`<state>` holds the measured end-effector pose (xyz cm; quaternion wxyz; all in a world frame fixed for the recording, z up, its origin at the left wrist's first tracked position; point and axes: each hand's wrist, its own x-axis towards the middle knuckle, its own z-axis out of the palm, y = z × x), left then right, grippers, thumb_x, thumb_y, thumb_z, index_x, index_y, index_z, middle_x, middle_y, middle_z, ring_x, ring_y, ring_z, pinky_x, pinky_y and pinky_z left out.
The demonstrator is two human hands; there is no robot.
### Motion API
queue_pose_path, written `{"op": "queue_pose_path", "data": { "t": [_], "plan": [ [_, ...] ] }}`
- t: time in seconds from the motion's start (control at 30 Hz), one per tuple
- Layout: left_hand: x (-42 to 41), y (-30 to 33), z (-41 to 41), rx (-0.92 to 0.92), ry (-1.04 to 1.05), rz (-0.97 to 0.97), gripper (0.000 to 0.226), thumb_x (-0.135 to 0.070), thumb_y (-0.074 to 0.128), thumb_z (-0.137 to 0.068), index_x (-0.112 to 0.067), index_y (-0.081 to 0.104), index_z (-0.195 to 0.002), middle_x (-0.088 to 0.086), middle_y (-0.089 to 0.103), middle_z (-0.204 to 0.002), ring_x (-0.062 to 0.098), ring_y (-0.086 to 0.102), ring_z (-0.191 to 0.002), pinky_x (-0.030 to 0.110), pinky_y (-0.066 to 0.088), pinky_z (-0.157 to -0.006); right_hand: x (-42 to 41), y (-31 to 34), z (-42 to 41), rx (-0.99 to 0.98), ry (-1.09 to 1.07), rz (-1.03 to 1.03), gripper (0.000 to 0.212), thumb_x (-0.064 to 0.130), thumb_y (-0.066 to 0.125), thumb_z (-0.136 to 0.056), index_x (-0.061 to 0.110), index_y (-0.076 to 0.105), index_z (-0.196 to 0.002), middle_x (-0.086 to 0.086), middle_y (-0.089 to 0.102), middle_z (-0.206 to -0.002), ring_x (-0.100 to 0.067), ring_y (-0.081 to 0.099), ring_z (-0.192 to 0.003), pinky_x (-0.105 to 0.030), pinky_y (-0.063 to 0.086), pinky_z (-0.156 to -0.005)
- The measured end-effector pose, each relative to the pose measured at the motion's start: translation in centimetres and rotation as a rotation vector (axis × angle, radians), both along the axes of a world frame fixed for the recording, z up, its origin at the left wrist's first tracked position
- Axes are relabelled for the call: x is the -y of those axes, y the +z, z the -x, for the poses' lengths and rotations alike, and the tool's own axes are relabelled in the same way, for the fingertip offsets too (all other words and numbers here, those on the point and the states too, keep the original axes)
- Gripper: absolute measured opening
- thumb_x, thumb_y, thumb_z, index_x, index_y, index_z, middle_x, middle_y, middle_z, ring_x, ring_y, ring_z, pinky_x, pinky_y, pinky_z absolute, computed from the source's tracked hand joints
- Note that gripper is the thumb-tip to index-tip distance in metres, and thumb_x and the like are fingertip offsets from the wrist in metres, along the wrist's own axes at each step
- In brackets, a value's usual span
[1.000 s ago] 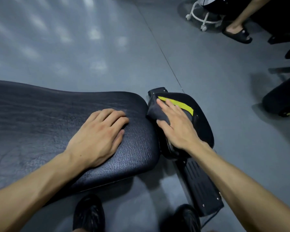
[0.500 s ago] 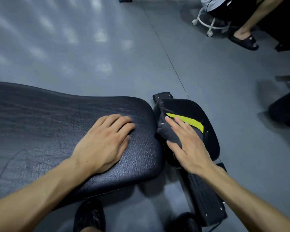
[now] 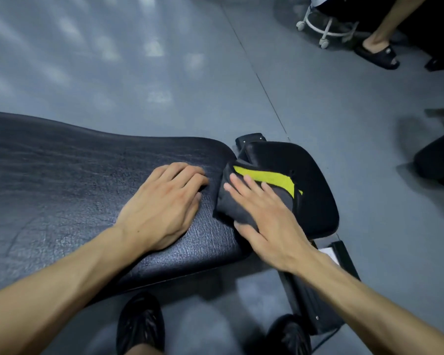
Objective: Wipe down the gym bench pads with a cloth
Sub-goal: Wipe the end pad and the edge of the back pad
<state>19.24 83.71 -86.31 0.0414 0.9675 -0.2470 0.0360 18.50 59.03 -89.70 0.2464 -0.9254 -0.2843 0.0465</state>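
- Your right hand (image 3: 263,219) lies flat with the fingers spread and straight, palm pressed down on the cloth (image 3: 244,203); it does not clutch the fabric, it only pins it from above.
- The cloth is dark grey with a yellow-green stripe (the stripe shows just past your fingertips), and it is bunched under your palm, lying across the gap where the two pads meet.
- Beyond and to the right of that hand sits the small seat pad (image 3: 310,185), black and smooth; the cloth covers its near-left part, while its far and right edges show bare.
- Just left of the right hand, close beside it but apart from it, your left hand (image 3: 164,203) rests palm down on the long back pad (image 3: 75,180), fingers loosely together and slightly curled, holding nothing.
- The long back pad runs away to the left of that hand, its black surface grained and creased, and its rounded end meets the cloth.
- Below your right wrist the bench frame (image 3: 315,301) slopes down toward you, black metal, with a pale label partly hidden by your forearm.
- Nearer to you than both hands, two dark shoes (image 3: 140,326) stand on the grey floor (image 3: 139,60), one under each forearm.
- Well past the hands, at the far right, another person's sandalled foot (image 3: 377,56) rests beside a white wheeled stool base (image 3: 326,29).
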Motion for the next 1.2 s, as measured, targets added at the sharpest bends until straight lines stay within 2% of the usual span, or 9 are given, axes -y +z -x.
{"op": "queue_pose_path", "data": {
  "t": [0.23, 0.5, 0.73, 0.8, 0.83, 0.9, 0.93, 1.1, 1.2],
  "plan": [
    [0.2, 0.2, 0.1, -0.001, 0.007, -0.001, 0.027, -0.030, 0.039, -0.103, -0.022, 0.055, -0.123, -0.006, 0.054, -0.133, 0.021, 0.049, -0.127, 0.039, 0.038, -0.109, -3.0, 0.3, -10.0, -0.054, -0.219, 0.022, 0.062, 0.032, 0.045, -0.101, 0.026, 0.024, -0.159, 0.008, 0.019, -0.167, -0.009, 0.013, -0.154, -0.035, 0.004, -0.126],
    [0.3, 0.0, -0.1, -0.010, 0.007, 0.005, 0.030, -0.028, 0.038, -0.103, -0.022, 0.056, -0.125, -0.006, 0.055, -0.136, 0.023, 0.049, -0.129, 0.040, 0.038, -0.110, 1.3, -0.3, -1.8, 0.000, -0.066, 0.021, 0.066, 0.039, 0.043, -0.096, 0.031, 0.024, -0.159, 0.014, 0.013, -0.167, -0.003, 0.007, -0.154, -0.030, 0.003, -0.125],
    [0.1, -0.1, -0.3, -0.032, -0.003, -0.005, 0.035, -0.030, 0.037, -0.102, -0.023, 0.054, -0.133, -0.007, 0.052, -0.140, 0.022, 0.047, -0.132, 0.041, 0.037, -0.112, 1.5, -1.0, -10.0, -0.031, -0.259, -0.033, 0.062, 0.036, 0.044, -0.099, 0.020, 0.031, -0.157, 0.007, 0.030, -0.163, -0.009, 0.017, -0.153, -0.035, 0.011, -0.126],
    [0.0, -0.1, -0.4, -0.028, -0.010, -0.007, 0.035, -0.030, 0.038, -0.102, -0.024, 0.053, -0.133, -0.007, 0.052, -0.140, 0.022, 0.046, -0.132, 0.041, 0.036, -0.112, 1.4, -1.0, -12.5, -0.054, -0.352, -0.046, 0.053, 0.041, 0.041, -0.097, 0.018, 0.051, -0.143, 0.000, 0.051, -0.150, -0.020, 0.036, -0.145, -0.036, 0.026, -0.119],
    [0.0, -0.2, -0.4, -0.025, -0.014, -0.007, 0.035, -0.030, 0.038, -0.102, -0.024, 0.053, -0.133, -0.007, 0.052, -0.140, 0.022, 0.046, -0.131, 0.040, 0.036, -0.112, 1.4, -0.9, -13.6, -0.055, -0.414, -0.035, 0.045, 0.043, 0.039, -0.095, 0.017, 0.061, -0.124, -0.005, 0.062, -0.134, -0.027, 0.048, -0.132, -0.037, 0.034, -0.108],
    [-0.1, -0.2, -0.3, -0.019, -0.015, -0.006, 0.035, -0.030, 0.038, -0.103, -0.024, 0.053, -0.133, -0.007, 0.051, -0.140, 0.022, 0.047, -0.131, 0.039, 0.036, -0.112, 1.5, -0.6, -15.2, -0.069, -0.533, 0.013, 0.033, 0.040, 0.038, -0.095, 0.016, 0.058, -0.089, -0.013, 0.068, -0.105, -0.035, 0.057, -0.106, -0.039, 0.036, -0.088],
    [-0.1, -0.2, -0.2, -0.016, -0.015, -0.005, 0.035, -0.030, 0.037, -0.103, -0.024, 0.053, -0.133, -0.007, 0.051, -0.139, 0.022, 0.047, -0.131, 0.039, 0.036, -0.112, 1.7, -0.4, -15.6, -0.089, -0.585, 0.030, 0.033, 0.039, 0.038, -0.096, 0.015, 0.057, -0.084, -0.014, 0.068, -0.100, -0.036, 0.057, -0.102, -0.040, 0.037, -0.085],
    [-0.1, -0.3, -0.2, -0.005, -0.016, 0.000, 0.034, -0.030, 0.037, -0.102, -0.025, 0.053, -0.132, -0.009, 0.051, -0.138, 0.021, 0.047, -0.129, 0.037, 0.037, -0.109, 3.8, -0.2, -15.1, -0.135, -0.796, 0.008, 0.037, 0.039, 0.036, -0.097, 0.012, 0.059, -0.088, -0.011, 0.061, -0.093, -0.036, 0.058, -0.100, -0.039, 0.037, -0.079],
    [-0.1, -0.4, -0.2, 0.015, -0.017, 0.006, 0.033, -0.030, 0.037, -0.101, -0.025, 0.053, -0.130, -0.010, 0.051, -0.136, 0.020, 0.047, -0.127, 0.036, 0.037, -0.106, 5.8, -0.5, -13.4, -0.190, -0.931, -0.039, 0.042, 0.042, 0.034, -0.098, 0.011, 0.061, -0.109, -0.016, 0.065, -0.116, -0.037, 0.057, -0.113, -0.042, 0.041, -0.091]
  ]
}}
